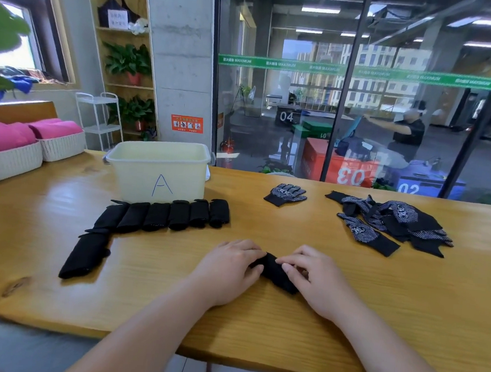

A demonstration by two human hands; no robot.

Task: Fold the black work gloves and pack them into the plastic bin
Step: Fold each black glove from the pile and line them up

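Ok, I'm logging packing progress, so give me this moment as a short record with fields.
in hand: glove being folded, held by left hand and right hand
done: folded row in front of the plastic bin; extra folded glove nearer, to the left
waiting: single flat glove; unfolded pile at right
bin: marked A, inside hidden
surface: table

Glossy wooden table [347,296]; matt black cloth gloves [159,217].
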